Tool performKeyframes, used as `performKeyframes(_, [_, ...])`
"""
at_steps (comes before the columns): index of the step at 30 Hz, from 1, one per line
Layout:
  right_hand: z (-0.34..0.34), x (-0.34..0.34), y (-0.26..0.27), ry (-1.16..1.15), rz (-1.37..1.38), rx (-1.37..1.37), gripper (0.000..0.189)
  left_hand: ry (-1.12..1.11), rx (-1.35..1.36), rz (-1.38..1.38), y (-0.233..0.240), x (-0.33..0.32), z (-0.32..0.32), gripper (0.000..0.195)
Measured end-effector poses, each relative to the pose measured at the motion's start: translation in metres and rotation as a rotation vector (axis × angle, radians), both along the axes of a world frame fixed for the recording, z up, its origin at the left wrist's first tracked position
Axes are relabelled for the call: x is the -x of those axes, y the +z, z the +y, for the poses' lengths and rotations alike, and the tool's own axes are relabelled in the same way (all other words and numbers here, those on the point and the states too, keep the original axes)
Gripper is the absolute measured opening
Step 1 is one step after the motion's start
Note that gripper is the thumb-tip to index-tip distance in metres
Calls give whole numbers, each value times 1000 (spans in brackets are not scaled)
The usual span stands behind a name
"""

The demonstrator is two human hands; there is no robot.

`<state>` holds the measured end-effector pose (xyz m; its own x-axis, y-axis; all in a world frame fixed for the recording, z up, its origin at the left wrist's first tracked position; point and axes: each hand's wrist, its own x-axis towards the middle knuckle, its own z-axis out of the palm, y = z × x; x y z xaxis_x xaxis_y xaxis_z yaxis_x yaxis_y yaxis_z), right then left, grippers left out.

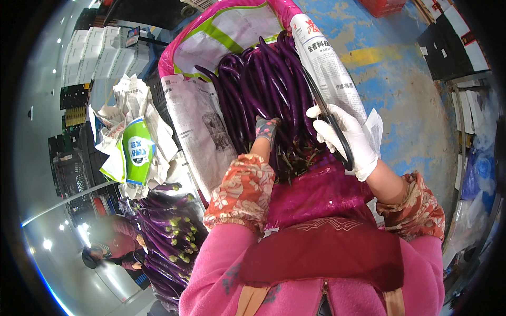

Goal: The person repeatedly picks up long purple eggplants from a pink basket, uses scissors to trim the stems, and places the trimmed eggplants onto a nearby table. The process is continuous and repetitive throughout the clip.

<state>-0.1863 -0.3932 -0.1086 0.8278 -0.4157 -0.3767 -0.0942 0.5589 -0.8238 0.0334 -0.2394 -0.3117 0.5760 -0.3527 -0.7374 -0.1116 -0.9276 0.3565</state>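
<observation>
Many long purple eggplants [261, 83] lie side by side in a crate lined with pink plastic film [316, 193] and newspaper [201, 126]. My left hand [267, 128], in a dark patterned glove, rests on the eggplants near their stem ends; whether its fingers grip one cannot be told. My right hand [344, 134], in a white glove, holds black-handled scissors [336, 122] at the crate's right side. The blades point up and left over the newspaper's edge. Green stems and dried bits lie below the eggplants.
More eggplants [170, 233] are piled on a surface at the lower left, with a person [114, 241] beside them. Crumpled newspaper and printed sheets [136, 150] stand left of the crate. White boxes [106, 55] are stacked at the upper left. Blue worn floor [407, 118] shows at the right.
</observation>
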Motion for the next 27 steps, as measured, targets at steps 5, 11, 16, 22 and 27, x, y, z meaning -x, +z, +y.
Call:
performKeyframes(5, [0,6,-9,34,-45,-45,18,121,355,230,29,-19,22,39])
performKeyframes(11, [12,3,-24,297,-58,112,18,521,1142,876,104,-7,30,33])
performKeyframes(16, [19,20,-3,537,-71,683,33,607,1171,870,138,-12,35,44])
performKeyframes(22, [15,34,36,870,64,1054,44,640,1094,973,166,-15,54,32])
performKeyframes(27, [29,26,42,973,31,1125,45,631,1148,919,186,2,58,31])
